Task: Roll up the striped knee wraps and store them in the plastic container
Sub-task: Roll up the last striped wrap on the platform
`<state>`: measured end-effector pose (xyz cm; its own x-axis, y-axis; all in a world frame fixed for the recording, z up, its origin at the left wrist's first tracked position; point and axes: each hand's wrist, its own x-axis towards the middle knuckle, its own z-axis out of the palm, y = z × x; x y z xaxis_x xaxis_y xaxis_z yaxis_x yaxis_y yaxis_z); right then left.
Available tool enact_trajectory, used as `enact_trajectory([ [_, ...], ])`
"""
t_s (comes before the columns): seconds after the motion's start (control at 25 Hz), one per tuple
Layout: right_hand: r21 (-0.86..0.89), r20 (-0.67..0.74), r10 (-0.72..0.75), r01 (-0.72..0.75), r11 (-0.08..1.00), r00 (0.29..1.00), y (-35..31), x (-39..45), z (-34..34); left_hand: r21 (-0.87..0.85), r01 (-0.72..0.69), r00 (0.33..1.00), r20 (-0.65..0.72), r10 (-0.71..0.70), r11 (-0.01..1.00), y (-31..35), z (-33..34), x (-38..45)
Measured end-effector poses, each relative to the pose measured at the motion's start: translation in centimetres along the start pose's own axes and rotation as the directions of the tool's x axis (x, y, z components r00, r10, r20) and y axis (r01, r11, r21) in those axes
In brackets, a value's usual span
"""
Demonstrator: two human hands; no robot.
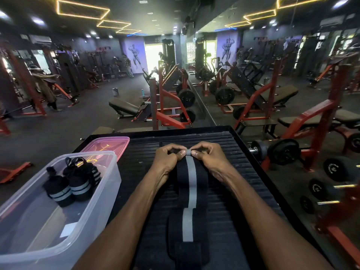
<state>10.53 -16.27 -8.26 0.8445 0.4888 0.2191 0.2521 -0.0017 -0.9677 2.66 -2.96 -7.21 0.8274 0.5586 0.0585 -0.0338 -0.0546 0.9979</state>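
Rolling just begun — left hand and right hand pinch the far end of the striped knee wrap lying along the ribbed bench, two finished rolls in the plastic container at 9 o'clock — next, I judge, tight even turns toward 6 o'clock.

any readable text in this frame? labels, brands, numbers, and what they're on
None can be read with confidence.
Dumbbell heads: white ring lettering, too blurred.
Weight plates on the red machine: faint marks, unreadable.
White label in the plastic container: no text discernible.
Pink lid: only light reflections.
Knee wrap pinched by both hands: a plain grey stripe, no print.
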Motion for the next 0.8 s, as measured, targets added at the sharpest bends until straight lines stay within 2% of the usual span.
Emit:
enact_trajectory([
  [0.12, 0.024, -0.020, -0.017, 0.017, 1.000, 1.000, -0.1, -0.1, -0.3, -0.088, 0.058, 0.998, 0.036, -0.055, 0.994, -0.6, 0.4, -0.4],
  [0.2, 0.072, 0.001, -0.001, 0.001, 0.997, 1.000, -0.2, -0.1, -0.3, -0.124, 0.047, 0.999, 0.015, -0.046, 0.991, -0.9, 0.5, -0.4],
  [0.36, 0.224, 0.098, 0.163, -0.181, 0.958, 0.982, -0.1, 0.0, -0.1, -0.151, -0.006, 1.000, -0.007, 0.005, 0.989, -0.8, 0.0, -0.3],
  [0.44, 0.165, 0.117, 0.223, -0.240, 0.957, 0.968, 0.4, 0.2, 0.1, -0.101, -0.037, 0.999, 0.013, 0.039, 0.994, -0.9, -0.1, -0.5],
  [0.6, 0.017, 0.004, 0.073, -0.073, 0.997, 0.997, 0.6, 0.3, 0.2, -0.127, 0.003, 1.000, 0.007, -0.002, 0.992, -1.5, 0.3, -0.7],
  [0.8, 0.009, 0.031, 0.042, -0.042, 0.999, 0.999, 0.4, 0.0, 0.3, -0.020, -0.085, 0.992, -0.090, 0.083, 0.996, -1.9, -0.2, -0.2],
])
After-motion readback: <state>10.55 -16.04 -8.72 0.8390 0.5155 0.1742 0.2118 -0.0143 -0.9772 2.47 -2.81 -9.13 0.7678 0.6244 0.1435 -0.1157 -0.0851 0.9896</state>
